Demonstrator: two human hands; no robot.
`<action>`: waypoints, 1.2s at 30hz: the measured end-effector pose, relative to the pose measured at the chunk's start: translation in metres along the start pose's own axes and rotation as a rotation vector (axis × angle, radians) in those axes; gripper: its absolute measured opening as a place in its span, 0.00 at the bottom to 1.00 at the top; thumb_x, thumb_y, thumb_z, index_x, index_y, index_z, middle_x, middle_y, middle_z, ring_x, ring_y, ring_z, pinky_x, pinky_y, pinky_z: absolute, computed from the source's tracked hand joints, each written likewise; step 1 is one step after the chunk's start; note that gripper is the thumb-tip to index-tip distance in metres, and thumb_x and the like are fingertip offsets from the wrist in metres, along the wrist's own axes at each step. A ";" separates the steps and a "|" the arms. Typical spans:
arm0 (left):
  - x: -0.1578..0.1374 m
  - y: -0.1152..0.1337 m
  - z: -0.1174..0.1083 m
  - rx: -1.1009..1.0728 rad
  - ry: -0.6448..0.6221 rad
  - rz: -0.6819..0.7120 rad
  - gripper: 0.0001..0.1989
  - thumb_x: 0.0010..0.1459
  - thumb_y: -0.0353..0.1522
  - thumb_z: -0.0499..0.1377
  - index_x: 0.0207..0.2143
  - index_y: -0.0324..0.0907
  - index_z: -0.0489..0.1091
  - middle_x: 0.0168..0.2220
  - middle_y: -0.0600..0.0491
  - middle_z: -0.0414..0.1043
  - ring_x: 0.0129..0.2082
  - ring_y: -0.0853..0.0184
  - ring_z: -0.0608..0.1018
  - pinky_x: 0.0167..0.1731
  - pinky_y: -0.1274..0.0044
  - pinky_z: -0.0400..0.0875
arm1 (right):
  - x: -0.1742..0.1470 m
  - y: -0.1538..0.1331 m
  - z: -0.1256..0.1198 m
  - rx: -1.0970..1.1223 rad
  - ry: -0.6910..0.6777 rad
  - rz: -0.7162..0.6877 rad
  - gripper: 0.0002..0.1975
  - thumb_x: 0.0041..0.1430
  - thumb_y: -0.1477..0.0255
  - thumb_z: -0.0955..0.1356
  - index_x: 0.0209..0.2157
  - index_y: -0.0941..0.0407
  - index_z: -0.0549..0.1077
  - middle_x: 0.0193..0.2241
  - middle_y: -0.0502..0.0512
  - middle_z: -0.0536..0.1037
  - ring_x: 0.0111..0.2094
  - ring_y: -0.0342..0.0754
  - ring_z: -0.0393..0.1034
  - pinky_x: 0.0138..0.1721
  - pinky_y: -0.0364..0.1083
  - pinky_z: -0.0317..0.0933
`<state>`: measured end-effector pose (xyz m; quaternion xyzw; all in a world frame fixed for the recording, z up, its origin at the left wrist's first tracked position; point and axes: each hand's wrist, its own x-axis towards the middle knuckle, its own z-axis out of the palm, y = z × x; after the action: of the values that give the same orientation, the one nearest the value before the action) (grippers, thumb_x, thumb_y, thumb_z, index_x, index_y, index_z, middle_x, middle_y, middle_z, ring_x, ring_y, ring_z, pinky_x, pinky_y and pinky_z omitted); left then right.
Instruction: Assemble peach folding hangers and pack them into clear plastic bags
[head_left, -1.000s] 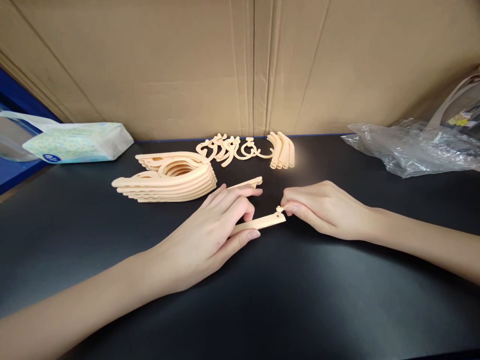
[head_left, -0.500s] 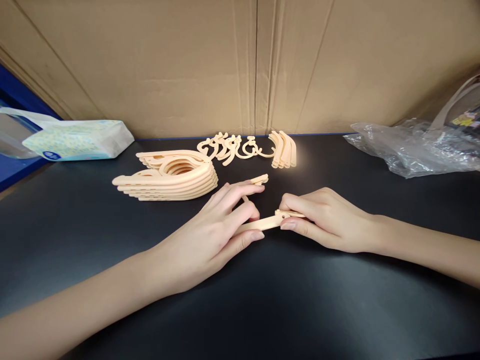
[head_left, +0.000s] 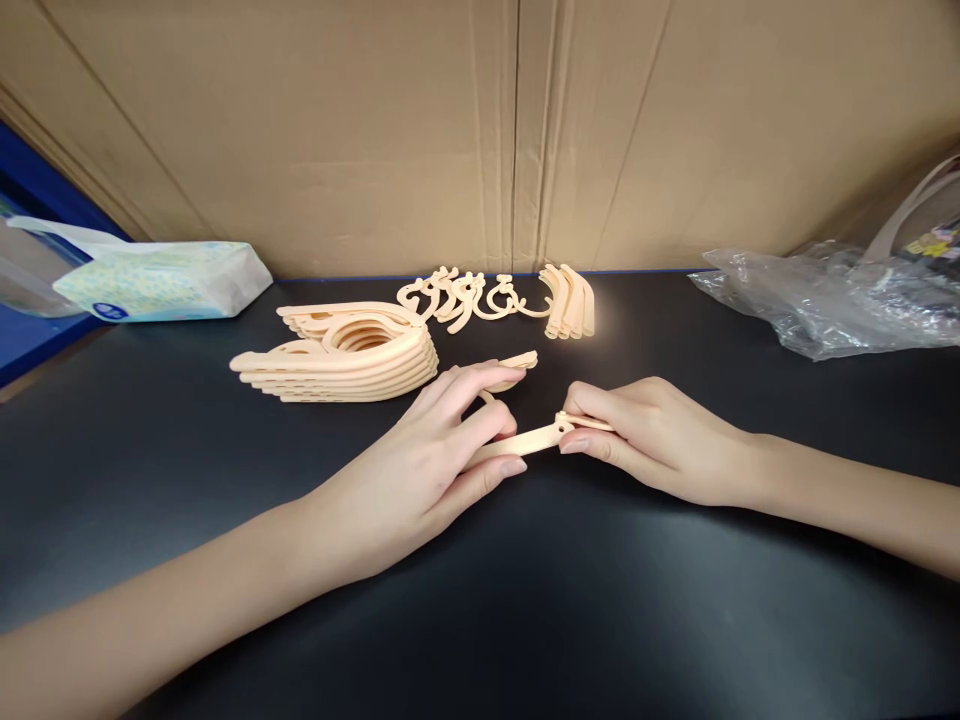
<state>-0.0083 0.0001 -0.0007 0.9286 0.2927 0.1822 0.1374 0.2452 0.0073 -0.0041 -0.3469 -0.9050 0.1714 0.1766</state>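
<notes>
The left forearm (head_left: 180, 590), lower left of the frame, and the right forearm (head_left: 832, 495), at the right edge, are slim and bare. Left hand (head_left: 439, 450) and right hand (head_left: 664, 440): bare, 1 short thumbnail (head_left: 514, 467) each.

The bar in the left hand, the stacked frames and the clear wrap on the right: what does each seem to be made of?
Bar: probably plastic, smooth with low sheen; even beige, no grain visible.
Frames: likely the same plastic; matching colour, repeated rounded shapes that look moulded.
Wrap: thin, glossy plastic film, judging by its see-through creases and bright highlights.
</notes>
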 end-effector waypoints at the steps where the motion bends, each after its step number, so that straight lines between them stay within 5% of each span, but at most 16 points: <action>1: 0.000 0.000 0.000 -0.001 -0.002 0.002 0.09 0.72 0.35 0.49 0.40 0.43 0.65 0.64 0.46 0.57 0.66 0.62 0.61 0.63 0.69 0.61 | 0.000 0.000 0.001 -0.025 0.001 -0.016 0.18 0.73 0.57 0.54 0.30 0.51 0.53 0.19 0.42 0.58 0.17 0.41 0.50 0.21 0.42 0.44; 23: 0.001 0.001 -0.001 -0.004 -0.018 0.040 0.10 0.72 0.33 0.49 0.39 0.42 0.67 0.63 0.45 0.61 0.67 0.60 0.60 0.63 0.67 0.61 | -0.003 -0.003 0.002 -0.581 0.149 -0.222 0.24 0.75 0.61 0.49 0.28 0.54 0.61 0.17 0.47 0.68 0.15 0.41 0.54 0.18 0.43 0.41; 36: 0.002 0.001 0.001 0.028 -0.039 0.041 0.11 0.73 0.34 0.47 0.38 0.42 0.66 0.64 0.44 0.58 0.67 0.63 0.58 0.64 0.69 0.60 | -0.002 -0.004 -0.003 -0.833 0.233 -0.380 0.23 0.74 0.65 0.55 0.25 0.55 0.65 0.17 0.48 0.66 0.17 0.43 0.57 0.21 0.44 0.48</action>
<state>-0.0058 0.0003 -0.0004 0.9396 0.2732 0.1627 0.1264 0.2453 0.0034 -0.0004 -0.2333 -0.9184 -0.2816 0.1510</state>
